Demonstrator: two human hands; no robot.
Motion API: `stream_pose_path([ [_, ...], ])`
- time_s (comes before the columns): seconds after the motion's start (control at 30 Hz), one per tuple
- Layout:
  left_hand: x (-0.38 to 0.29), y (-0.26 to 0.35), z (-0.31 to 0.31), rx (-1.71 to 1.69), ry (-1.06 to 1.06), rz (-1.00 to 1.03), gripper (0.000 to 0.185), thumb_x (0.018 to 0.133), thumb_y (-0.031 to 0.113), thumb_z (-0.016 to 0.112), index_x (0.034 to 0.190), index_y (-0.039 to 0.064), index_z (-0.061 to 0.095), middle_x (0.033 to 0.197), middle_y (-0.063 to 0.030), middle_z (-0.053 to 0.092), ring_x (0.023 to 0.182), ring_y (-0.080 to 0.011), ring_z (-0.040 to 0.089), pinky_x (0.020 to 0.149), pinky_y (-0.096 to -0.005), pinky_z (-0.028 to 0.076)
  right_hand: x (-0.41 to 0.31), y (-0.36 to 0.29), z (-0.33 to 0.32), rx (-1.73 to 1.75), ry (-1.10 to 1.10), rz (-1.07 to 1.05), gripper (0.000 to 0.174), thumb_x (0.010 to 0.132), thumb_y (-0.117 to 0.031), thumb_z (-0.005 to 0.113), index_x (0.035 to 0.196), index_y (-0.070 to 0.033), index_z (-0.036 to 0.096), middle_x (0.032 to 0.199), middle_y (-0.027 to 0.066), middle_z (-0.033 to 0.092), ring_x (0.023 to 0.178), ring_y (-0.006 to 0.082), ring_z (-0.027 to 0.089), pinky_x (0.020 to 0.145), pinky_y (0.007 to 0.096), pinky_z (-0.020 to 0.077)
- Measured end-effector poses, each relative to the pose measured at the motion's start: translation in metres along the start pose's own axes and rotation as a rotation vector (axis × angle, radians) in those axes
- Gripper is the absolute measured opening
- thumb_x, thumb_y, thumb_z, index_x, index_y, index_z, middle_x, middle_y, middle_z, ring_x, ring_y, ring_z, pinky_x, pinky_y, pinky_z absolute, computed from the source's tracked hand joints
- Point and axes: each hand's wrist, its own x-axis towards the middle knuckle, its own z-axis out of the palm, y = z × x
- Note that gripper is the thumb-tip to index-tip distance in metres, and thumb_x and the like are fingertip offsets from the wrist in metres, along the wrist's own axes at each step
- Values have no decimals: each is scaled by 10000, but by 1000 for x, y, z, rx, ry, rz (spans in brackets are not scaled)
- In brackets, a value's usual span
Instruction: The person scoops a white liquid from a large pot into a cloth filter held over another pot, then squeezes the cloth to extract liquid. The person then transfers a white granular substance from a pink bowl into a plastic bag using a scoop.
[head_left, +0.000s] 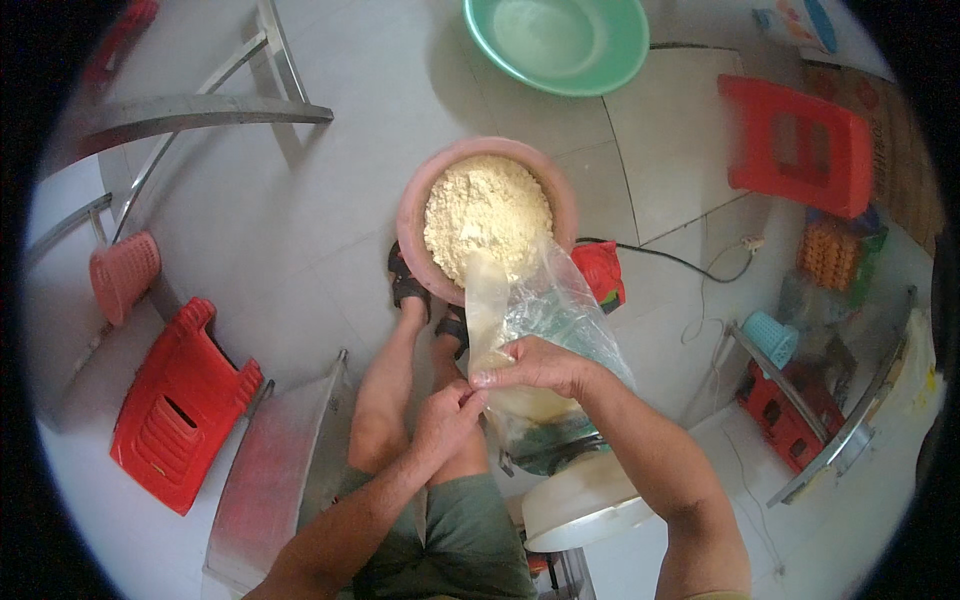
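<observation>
A clear plastic bag (581, 315) hangs between my hands and a pink basin (412, 202). Pale yellow, crumbly powder (487, 214) fills much of that basin, which stands on the floor by my feet. My right hand (536, 367) grips the bag's gathered edge, thumb towards the left. Close against it, the fingertips of my left hand (450, 420) pinch the same edge. The bag's far part reaches over the basin's near rim, and some pale stuff shows inside the bag near my right hand.
A green basin (559, 45) stands beyond the pink one. A red packet (598, 271) and a black cable (675, 262) lie to the right. Red plastic stools (184, 409) are on both sides. A white round container (585, 514) is beside my right forearm.
</observation>
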Motion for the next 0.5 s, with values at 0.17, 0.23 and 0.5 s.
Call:
stream_pose_path([
  [0.17,1,-2,1,23,-30,-57,307,968,301,669,996,-4,690,836,-172,710,753,-267,690,720,-389,542,-3,-2,-1,362,204,-34,413,841,-410,855,982,-35,755,898,39,730,771,112,658,702,287,529],
  [0.23,2,-3,4,-40,7,-22,313,972,309,667,978,-3,686,827,-167,708,743,-256,683,716,-391,539,-7,-5,-1,167,143,-14,415,837,-408,860,979,-34,749,891,34,727,782,113,659,722,288,530],
  [0.5,0,-8,2,-1,0,-17,327,969,323,666,924,-1,666,795,-147,701,711,-255,672,685,-397,525,-5,-3,-2,457,199,-81,462,829,-414,867,1078,-44,744,945,34,739,834,112,677,789,277,529],
])
